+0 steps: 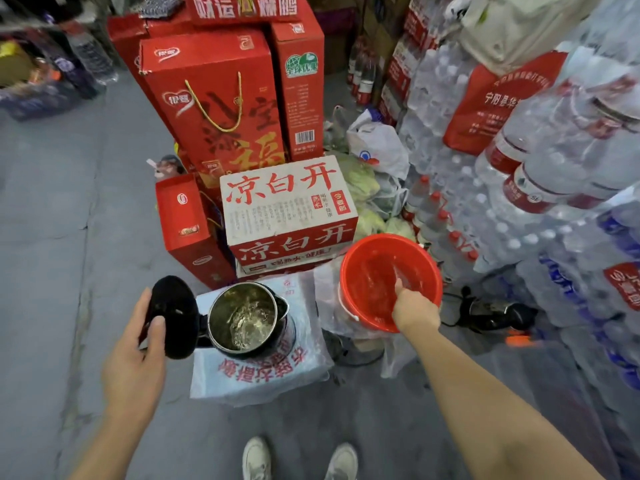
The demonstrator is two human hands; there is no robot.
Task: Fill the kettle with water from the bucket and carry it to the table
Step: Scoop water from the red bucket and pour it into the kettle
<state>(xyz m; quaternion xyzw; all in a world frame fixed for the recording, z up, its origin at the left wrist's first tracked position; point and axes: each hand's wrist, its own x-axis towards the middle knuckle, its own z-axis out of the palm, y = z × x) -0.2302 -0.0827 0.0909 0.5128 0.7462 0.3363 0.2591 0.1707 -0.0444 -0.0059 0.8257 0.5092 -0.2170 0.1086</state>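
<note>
A steel kettle (247,320) stands open on a white printed bag (263,375) on the floor, with water glinting inside it. My left hand (138,351) grips its raised black lid (175,315), thumb on the lid's face. To the right is a red bucket (360,271) holding water. My right hand (414,308) reaches over the bucket's near rim into it. Its fingers are curled downward and partly hidden, and I cannot tell whether they hold anything.
A white and red carton (287,209) and tall red gift boxes (211,98) stand behind the kettle. Shrink-wrapped packs of water bottles (540,188) wall off the right side. A black kettle base with its cord (498,315) lies right of the bucket. Grey floor stretches left.
</note>
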